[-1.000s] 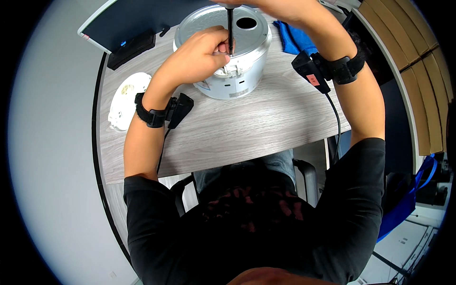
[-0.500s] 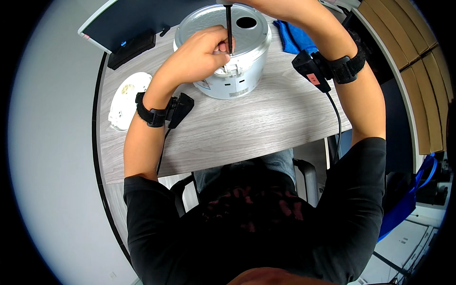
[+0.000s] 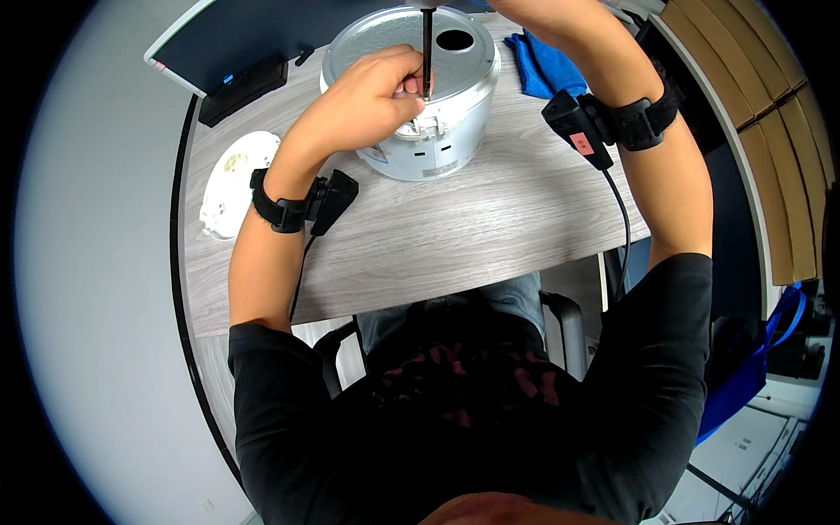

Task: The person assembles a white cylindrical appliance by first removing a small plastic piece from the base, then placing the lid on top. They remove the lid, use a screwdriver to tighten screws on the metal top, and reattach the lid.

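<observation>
A white round appliance body (image 3: pixel 451 149), like a rice cooker's, stands on the table with a silver metal plate (image 3: pixel 376 37) on top. The plate has a dark oval hole. A screwdriver (image 3: pixel 428 48) stands upright, its dark shaft meeting the plate's near rim. My left hand (image 3: pixel 376 101) is closed, thumb and fingers pinching around the shaft's low end; any screw there is hidden. My right hand (image 3: pixel 512 7) is at the top edge beside the screwdriver's grey handle; its fingers are cut off, but the tool moves along with it.
A white oval cover (image 3: pixel 234 184) lies on the wood-grain table (image 3: pixel 490 236) at left. Behind it are a black box (image 3: pixel 245 94) and a monitor (image 3: pixel 254 39). A blue cloth (image 3: pixel 544 68) lies right of the body, and cardboard boxes (image 3: pixel 779 157) are stacked at far right.
The screwdriver's upper end and my right hand have shifted slightly right. My left hand stays at the plate's rim, almost still.
</observation>
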The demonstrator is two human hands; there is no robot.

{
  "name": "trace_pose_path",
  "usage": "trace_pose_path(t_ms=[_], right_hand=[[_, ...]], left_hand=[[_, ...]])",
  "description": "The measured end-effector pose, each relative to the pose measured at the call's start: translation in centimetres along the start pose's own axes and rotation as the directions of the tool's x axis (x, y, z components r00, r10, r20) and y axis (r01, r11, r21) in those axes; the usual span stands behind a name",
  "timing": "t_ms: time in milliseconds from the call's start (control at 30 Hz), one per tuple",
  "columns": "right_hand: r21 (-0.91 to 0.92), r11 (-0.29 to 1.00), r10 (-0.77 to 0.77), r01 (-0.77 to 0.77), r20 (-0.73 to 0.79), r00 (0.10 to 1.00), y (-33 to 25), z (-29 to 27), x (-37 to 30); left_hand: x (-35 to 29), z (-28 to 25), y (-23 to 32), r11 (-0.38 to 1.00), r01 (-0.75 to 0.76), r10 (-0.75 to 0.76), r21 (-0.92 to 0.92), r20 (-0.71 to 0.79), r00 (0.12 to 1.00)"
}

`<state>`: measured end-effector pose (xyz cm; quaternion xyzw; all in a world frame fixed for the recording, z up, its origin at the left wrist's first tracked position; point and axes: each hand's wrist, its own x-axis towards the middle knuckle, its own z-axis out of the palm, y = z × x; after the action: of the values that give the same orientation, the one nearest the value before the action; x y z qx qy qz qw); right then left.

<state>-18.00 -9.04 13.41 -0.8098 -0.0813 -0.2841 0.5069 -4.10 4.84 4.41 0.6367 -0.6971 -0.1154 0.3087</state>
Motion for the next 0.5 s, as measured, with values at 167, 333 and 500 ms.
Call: trace_pose_path(t_ms=[167, 333, 500], right_hand=[[-0.188, 0.963, 0.196, -0.195, -0.016, 0.981, -4.4, -0.4, -1.1], [-0.142, 0.986, 0.078, -0.084, -0.045, 0.996, -0.1, -0.2, -0.1], [-0.356, 0.917, 0.160, -0.178, -0.078, 0.984, -2.9, 0.3, -0.5]], left_hand=[[0.5, 0.0, 0.1, 1.000, -0.027, 0.027, -0.001, 0.010, 1.000], [0.2, 0.0, 0.1, 1.000, -0.029, 0.029, 0.005, 0.002, 1.000], [0.1, 0.0, -0.1, 1.000, -0.018, 0.018, -0.012, -0.003, 1.000]])
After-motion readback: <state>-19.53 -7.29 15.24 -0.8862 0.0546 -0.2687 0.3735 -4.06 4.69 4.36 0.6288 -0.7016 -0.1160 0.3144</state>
